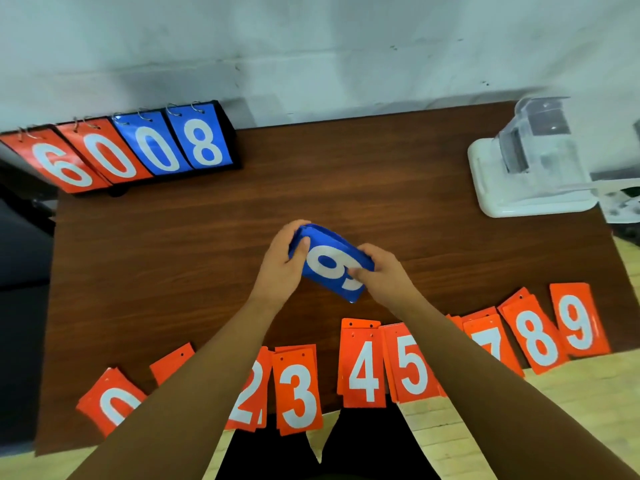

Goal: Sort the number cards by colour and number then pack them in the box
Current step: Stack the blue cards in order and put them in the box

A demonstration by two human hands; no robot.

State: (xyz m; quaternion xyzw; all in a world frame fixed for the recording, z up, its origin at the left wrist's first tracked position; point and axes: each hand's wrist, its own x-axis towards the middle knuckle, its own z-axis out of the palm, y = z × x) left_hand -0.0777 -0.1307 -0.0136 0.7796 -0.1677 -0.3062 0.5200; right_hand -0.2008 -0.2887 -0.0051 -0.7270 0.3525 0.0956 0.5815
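Centrally, left hand, right hand edge-grip blue cards.

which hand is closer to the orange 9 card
Right. The right hand grips the near end of the blue stack, to the left of the orange 9 card. The left hand grips the stack's other end, farther left.

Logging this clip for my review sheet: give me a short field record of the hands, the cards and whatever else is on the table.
left hand: grips the blue card stack at its left end
right hand: grips its right end
top blue digit: 6 or 9, partly covered
orange cards: row along the table near edge, 0 to 9; 1 and 6 hidden by forearms
flip scoreboard: far left, reads 6 0 0 8
clear plastic box: far right, contents unclear
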